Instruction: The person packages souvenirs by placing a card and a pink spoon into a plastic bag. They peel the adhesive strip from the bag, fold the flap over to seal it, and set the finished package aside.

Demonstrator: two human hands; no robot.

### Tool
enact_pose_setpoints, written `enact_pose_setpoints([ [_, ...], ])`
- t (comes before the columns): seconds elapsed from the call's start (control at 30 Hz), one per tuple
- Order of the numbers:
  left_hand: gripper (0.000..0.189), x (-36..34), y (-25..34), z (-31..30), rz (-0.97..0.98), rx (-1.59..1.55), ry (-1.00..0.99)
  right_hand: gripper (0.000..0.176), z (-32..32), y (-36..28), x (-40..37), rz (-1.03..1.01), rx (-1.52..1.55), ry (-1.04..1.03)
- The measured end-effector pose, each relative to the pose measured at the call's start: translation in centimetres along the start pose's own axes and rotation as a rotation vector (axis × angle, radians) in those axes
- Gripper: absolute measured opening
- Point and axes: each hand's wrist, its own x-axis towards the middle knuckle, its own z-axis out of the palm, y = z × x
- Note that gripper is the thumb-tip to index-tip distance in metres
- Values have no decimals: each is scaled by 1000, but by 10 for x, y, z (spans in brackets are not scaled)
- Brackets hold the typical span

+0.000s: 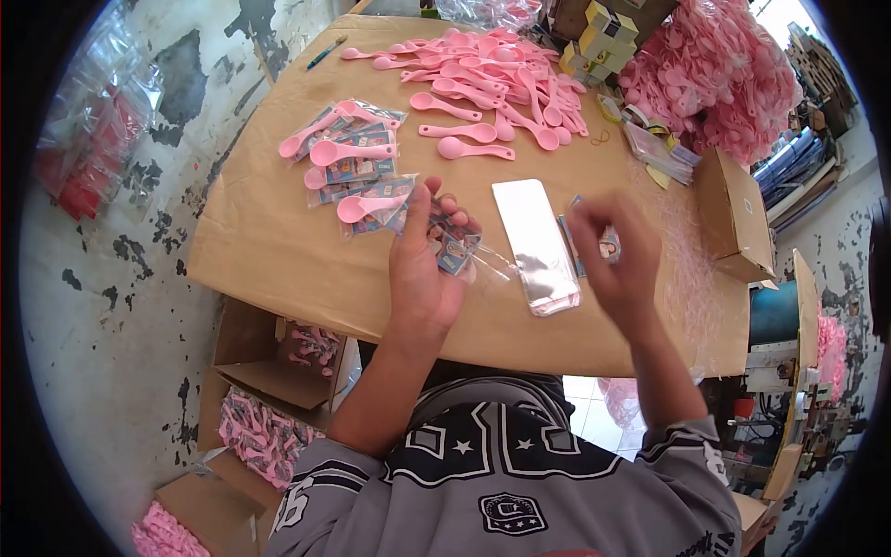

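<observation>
The desk is a tabletop wrapped in brown paper. It stands on a pale grey concrete floor whose coating has flaked into dark patches beyond the left and far edges. Open cardboard boxes sit on the floor by the desk's near-left corner, white floor tiles show below its near edge, and bright daylight glares past the far-right corner.
</observation>
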Motion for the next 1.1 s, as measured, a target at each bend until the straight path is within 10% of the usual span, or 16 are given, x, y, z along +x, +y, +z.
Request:
enact_pose_setpoints([
  [0.47, 47, -26, -14, 7, 63, 260, -38, 41, 174, 76, 151, -310, -464, -504],
  [0.83, 43, -22, -8, 4, 181, 177, -65, 26, 73, 40, 124, -348, -76, -122],
  [1.1, 46, -23, 19, 37, 533, 203, -162, 15, -16, 5, -39, 568, 522, 198],
])
